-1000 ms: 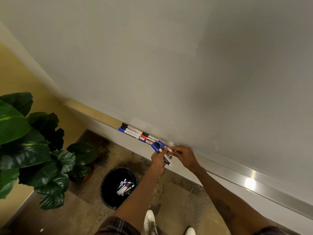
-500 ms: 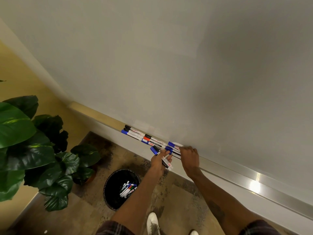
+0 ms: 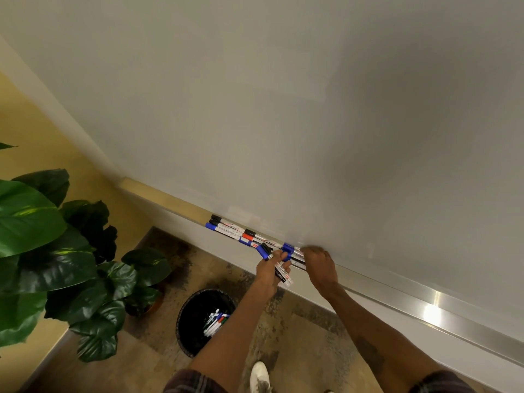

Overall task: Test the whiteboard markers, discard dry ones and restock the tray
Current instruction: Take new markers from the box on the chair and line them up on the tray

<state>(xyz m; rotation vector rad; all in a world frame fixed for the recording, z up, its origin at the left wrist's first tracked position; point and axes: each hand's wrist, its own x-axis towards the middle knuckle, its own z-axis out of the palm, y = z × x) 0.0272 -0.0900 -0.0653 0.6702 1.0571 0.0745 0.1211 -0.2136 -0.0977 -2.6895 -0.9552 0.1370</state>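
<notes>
Lying end to end in the tray (image 3: 425,310) under the whiteboard (image 3: 312,109), the restocked markers (image 3: 226,226) are forming a double row just left of centre frame. The newest blue-capped marker (image 3: 287,246) is sitting at the row's right end. A second ago the right grip (image 3: 319,265) was reaching into the bundle held by the other hand. Now it is resting on the tray, over the tail of that marker. Its fingers are turned towards the board, so I cannot tell whether it is gripping the marker or only pressing it flat.

The left grip (image 3: 272,270) is waiting just below the tray, fingers curled round the spare bundle (image 3: 282,273) of markers, caps pointing up and left. That bundle is looking thinner by one, so the restocking is probably moving along marker by marker, with a few left to lay.

Below, at the lower middle of the frame, the black bin (image 3: 187,330) is holding the discarded markers (image 3: 217,321), which suggests that testing is over. A leafy plant (image 3: 42,236) is filling the left edge, and a white shoe (image 3: 259,377) is showing on the floor.
</notes>
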